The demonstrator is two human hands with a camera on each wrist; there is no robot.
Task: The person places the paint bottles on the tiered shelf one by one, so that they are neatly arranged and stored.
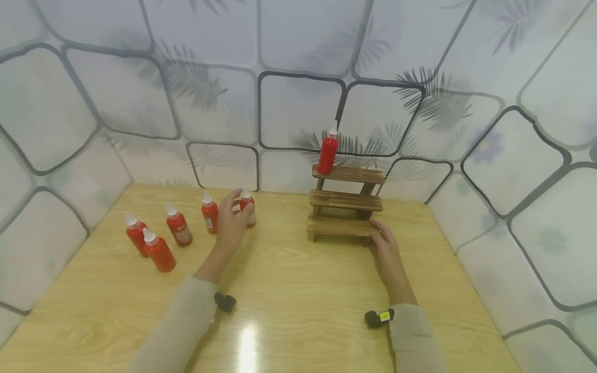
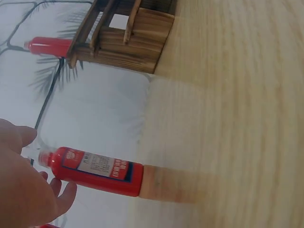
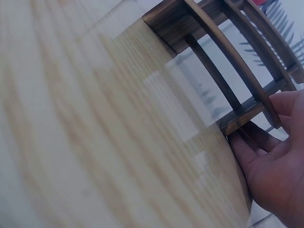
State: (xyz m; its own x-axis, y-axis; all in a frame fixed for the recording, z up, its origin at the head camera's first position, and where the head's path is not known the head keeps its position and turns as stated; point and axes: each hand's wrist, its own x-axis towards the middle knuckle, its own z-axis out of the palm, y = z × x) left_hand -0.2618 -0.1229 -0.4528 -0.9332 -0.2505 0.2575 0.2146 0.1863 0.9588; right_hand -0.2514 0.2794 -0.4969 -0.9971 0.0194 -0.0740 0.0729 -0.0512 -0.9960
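Note:
My left hand (image 1: 231,223) is around the upper part of a red squeeze bottle (image 2: 97,170) with a clear nozzle, which stands upright on the table. In the left wrist view the thumb is apart from the bottle, while the curved fingertips (image 2: 66,197) come right up to its side. At the right, my right hand (image 1: 386,247) grips the right end of a three-tier wooden step shelf (image 1: 345,226). Its thumb lies at the end of the lowest step and the other fingers are by the leg below. Another red bottle (image 1: 328,153) stands on the top step's left end.
Left of my left hand, several more red bottles stand on the wooden table: one close by (image 1: 210,215), another (image 1: 179,228) farther left, and a front one (image 1: 160,254). Patterned walls (image 1: 224,166) border the table at the back and sides.

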